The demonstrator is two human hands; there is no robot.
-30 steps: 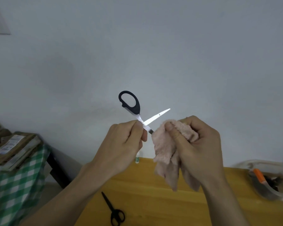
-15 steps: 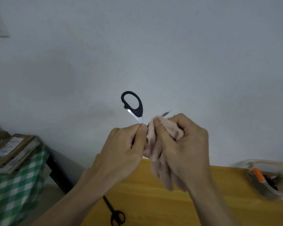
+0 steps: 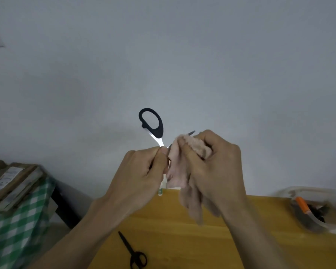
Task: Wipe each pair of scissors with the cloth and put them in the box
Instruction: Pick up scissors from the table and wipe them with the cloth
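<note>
1. The scissors (image 3: pixel 153 126) were held up above the table (image 3: pixel 231 239), handle loop uppermost.
2. The left hand (image 3: pixel 142 171) pinched them near the pivot.
3. The right hand (image 3: pixel 213 164) pressed the cloth (image 3: pixel 179 169) around one blade.
4. Spare scissors (image 3: pixel 133 252) lay on the table; the box (image 3: pixel 316 208) stood right.

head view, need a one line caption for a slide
Left hand holds black-handled scissors while right hand wipes a blade with a pink cloth.

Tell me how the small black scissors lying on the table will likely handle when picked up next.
The black scissors look thin and lie flat on the wooden table, so they are probably light, stiff and awkward to pinch. Their closed blades look pointed, so the finger loops seem the safer grip.
</note>
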